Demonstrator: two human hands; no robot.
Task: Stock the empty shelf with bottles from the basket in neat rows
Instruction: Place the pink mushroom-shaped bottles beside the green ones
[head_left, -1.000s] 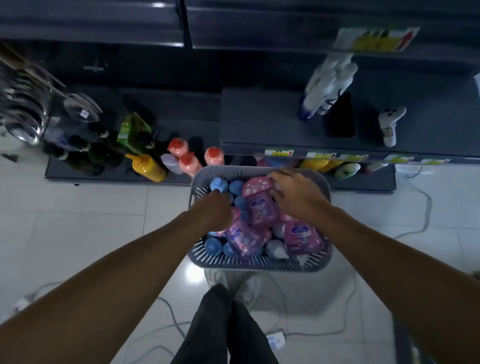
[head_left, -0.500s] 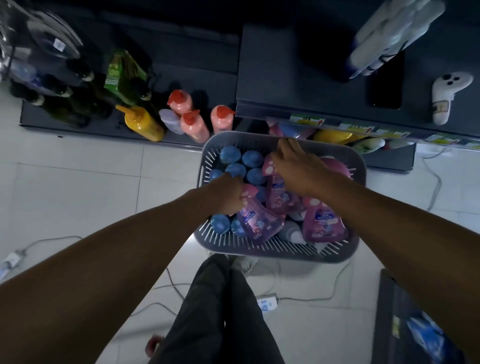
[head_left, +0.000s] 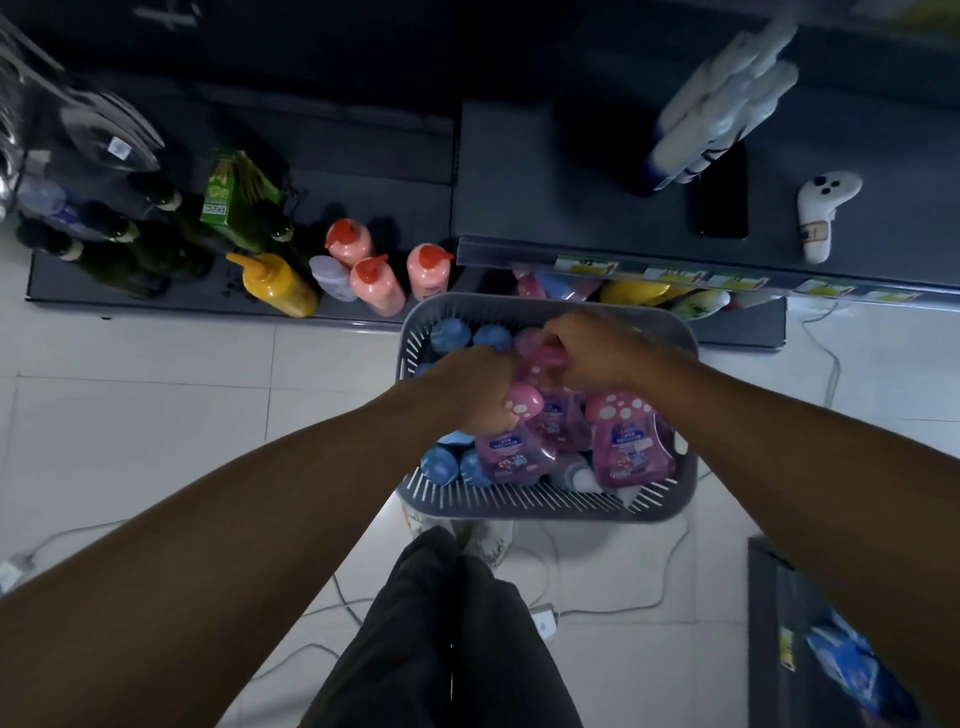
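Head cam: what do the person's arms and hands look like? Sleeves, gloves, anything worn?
Both forearms are bare to the frame edges, with no sleeves showing. The left hand and right hand are ungloved; no watch, ring or band is visible. Below them are dark trousers and light shoes.

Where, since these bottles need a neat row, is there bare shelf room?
The shelf is bare from its left edge to the white bottles and phone, with a narrower strip between phone and controller. The low ledge around the red-capped bottles is crowded; so is the basket.
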